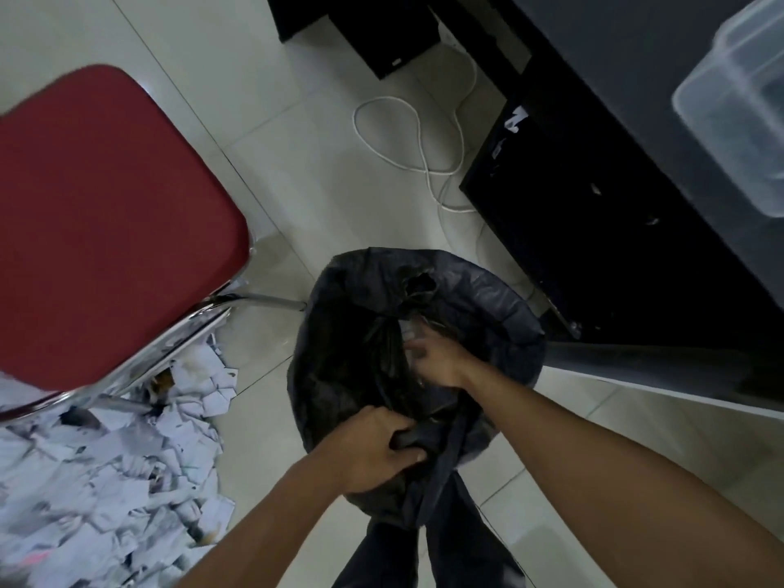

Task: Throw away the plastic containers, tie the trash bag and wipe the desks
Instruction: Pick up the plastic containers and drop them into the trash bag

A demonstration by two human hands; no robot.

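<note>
Standing on the tiled floor [297, 171] just in front of the person's legs [424, 553], the black trash bag [488, 299] has its mouth facing straight up at the camera. The opening is a rough oval, and its long axis runs from the legs away toward the dark desk [628, 70].

The left hand [373, 451] grips a bunched fold of the bag's near rim, with fingers and thumb curled tight around the plastic. The right hand [437, 354] reaches down inside the bag, its fingers spread over something clear and shiny. That area is blurred, so I cannot tell whether the hand holds it or only touches it.

A clear plastic container [738, 120] sits on the desk at the upper right, well apart from the bag. Its long side lies roughly along the desk edge, pointing away from the person.

A red-seated chair [106, 231] with chrome legs stands to the left of the bag. A heap of torn paper [106, 481] lies under and beside the chair. A white cable [420, 137] loops across the floor beyond the bag.
</note>
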